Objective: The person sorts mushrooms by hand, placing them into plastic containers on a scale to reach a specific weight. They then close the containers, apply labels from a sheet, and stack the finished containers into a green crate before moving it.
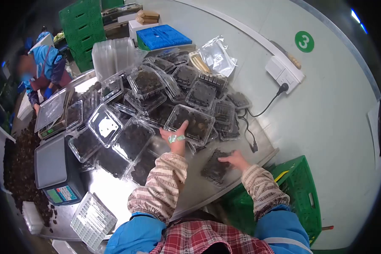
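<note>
My left hand [173, 136] grips the near left edge of a clear plastic clamshell box [192, 125] with dark brown pieces inside, its thumb over the lid. Small green-and-white stickers cling to the back of that hand. Lower right, my right hand [236, 160] is closed on the right side of another clamshell box [215, 168], also dark inside, close to the table's front edge; its fingers are partly hidden. A heap of similar filled boxes [146, 83] lies just beyond my hands. More boxes, one with a shiny lid [104, 124], spread out to the left.
A scale [51, 165] and a sticker sheet [93, 220] are at left, beside loose dark pieces [21, 158]. Green crates [302, 190] stand below the right edge. A power cord [262, 113] hangs by the wall. A co-worker [44, 67] stands far left.
</note>
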The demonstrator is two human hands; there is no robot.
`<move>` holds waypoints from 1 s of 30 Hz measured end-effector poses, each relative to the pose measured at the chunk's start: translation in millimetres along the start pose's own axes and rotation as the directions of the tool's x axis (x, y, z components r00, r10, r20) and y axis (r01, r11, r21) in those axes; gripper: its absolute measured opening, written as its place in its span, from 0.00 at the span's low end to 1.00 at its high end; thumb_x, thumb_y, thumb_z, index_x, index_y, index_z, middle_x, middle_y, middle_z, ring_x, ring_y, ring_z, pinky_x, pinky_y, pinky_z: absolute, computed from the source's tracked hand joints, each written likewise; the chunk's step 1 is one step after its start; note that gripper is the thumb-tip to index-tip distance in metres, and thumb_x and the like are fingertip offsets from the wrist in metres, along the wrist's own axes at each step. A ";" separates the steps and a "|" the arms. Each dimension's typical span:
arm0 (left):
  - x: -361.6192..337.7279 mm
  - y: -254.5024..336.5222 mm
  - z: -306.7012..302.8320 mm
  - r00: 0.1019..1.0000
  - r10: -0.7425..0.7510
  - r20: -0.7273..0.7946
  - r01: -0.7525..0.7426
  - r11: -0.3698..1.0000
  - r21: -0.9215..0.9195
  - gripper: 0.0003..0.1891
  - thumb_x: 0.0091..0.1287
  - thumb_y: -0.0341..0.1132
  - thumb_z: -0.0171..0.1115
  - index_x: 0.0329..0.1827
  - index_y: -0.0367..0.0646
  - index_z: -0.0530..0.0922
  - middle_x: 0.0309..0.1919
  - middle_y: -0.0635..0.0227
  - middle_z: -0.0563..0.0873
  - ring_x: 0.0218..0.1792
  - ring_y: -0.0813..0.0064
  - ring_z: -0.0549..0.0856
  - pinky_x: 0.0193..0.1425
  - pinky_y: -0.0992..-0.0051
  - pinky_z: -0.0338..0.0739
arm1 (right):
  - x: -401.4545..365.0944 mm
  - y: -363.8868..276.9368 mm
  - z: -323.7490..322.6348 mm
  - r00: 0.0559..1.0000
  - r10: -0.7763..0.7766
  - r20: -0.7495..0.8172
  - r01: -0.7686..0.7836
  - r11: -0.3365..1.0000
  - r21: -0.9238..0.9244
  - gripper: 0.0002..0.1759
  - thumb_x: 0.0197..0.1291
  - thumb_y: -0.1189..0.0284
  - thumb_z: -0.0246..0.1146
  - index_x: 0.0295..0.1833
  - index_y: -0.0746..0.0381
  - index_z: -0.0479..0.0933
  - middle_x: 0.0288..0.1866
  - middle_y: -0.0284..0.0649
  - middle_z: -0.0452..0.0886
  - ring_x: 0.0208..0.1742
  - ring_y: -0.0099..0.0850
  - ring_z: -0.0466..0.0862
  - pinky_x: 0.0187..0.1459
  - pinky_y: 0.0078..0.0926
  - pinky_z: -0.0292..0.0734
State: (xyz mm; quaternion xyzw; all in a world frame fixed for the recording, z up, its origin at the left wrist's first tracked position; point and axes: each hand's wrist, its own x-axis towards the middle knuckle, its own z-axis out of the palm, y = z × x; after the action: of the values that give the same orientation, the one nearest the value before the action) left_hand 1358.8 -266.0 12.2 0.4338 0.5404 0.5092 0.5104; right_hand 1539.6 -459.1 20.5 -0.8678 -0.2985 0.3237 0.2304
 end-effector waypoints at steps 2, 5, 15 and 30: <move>0.6 7.4 0.8 0.990 -0.130 0.057 0.137 0.982 -0.132 0.60 0.41 0.43 0.79 0.68 0.24 0.44 0.64 0.42 0.61 0.65 0.52 0.63 0.70 0.65 0.56 | -9.8 -10.3 -7.0 0.927 0.249 0.281 -0.307 0.934 0.185 0.50 0.36 0.56 0.78 0.57 0.82 0.65 0.54 0.58 0.75 0.50 0.43 0.79 0.47 0.34 0.76; -1.8 24.1 4.9 0.945 -0.263 0.195 0.324 0.840 -0.435 0.58 0.44 0.27 0.75 0.68 0.31 0.36 0.59 0.47 0.65 0.58 0.60 0.69 0.66 0.67 0.62 | -44.8 -34.9 -16.9 0.988 -0.147 -0.053 0.144 0.988 -0.047 0.39 0.31 0.59 0.78 0.49 0.70 0.71 0.44 0.48 0.76 0.42 0.44 0.78 0.43 0.37 0.75; 7.5 45.5 -16.1 0.891 -0.277 0.358 0.410 0.830 -0.378 0.48 0.46 0.24 0.73 0.65 0.30 0.46 0.54 0.49 0.70 0.51 0.62 0.76 0.58 0.69 0.71 | -89.2 -72.8 23.3 0.946 -0.266 0.184 0.241 0.959 0.147 0.13 0.58 0.61 0.62 0.34 0.61 0.78 0.28 0.38 0.80 0.31 0.28 0.80 0.34 0.29 0.74; 19.4 55.5 -91.9 0.603 -0.347 0.718 0.525 0.851 -0.029 0.26 0.51 0.32 0.68 0.53 0.31 0.72 0.43 0.57 0.82 0.42 0.66 0.83 0.48 0.71 0.79 | -2.7 -91.4 102.8 0.998 0.004 0.058 -0.044 0.702 0.711 0.39 0.58 0.52 0.60 0.60 0.77 0.65 0.51 0.55 0.77 0.56 0.44 0.76 0.60 0.33 0.67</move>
State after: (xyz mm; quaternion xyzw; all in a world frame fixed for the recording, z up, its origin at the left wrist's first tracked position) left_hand 1262.7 -250.9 61.5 0.3803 0.3359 0.2298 0.8305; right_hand 1432.4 -374.3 5.5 -0.7068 -0.1451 0.4392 0.5352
